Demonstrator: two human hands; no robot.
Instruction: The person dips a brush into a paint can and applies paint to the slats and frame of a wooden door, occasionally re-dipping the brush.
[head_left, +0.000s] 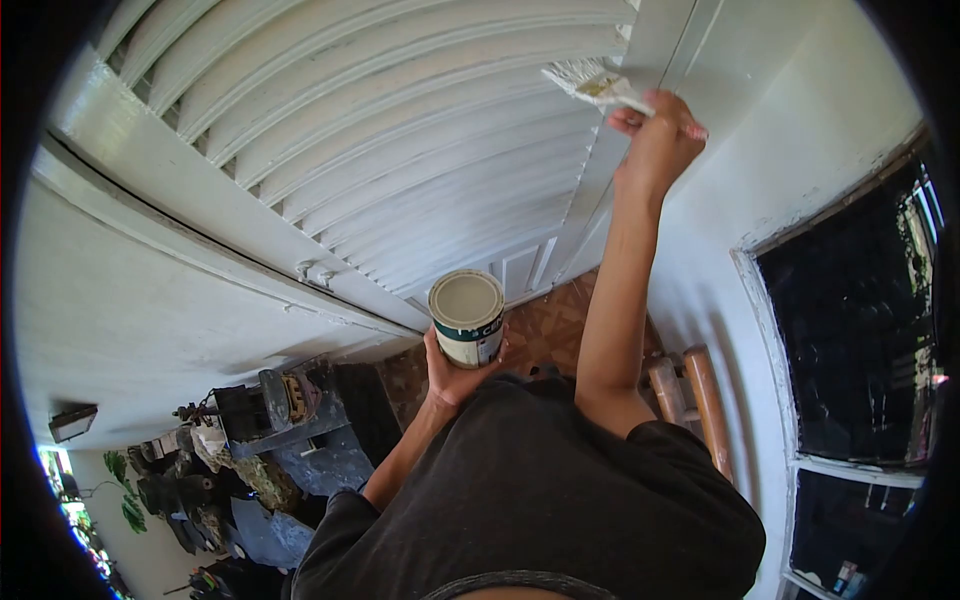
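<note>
My left hand [447, 377] is wrapped round the lower part of a paint can [468, 345], held upright in front of my chest. Pale paint [467, 297] shows inside its open top. Up at the right, my right hand [660, 140] grips the handle of a paintbrush [603, 87]. White paint coats the bristles, which point left and overlap the slats of a white louvred door [420, 110]. My right arm is stretched out, while the left is bent close to my body.
A dark window [850, 310] with a white frame is in the wall at right. Near my right side stands a wooden chair [708, 410]. Assorted items [250, 450] crowd a dark surface at lower left. Brown patterned floor [545, 330] shows below the door.
</note>
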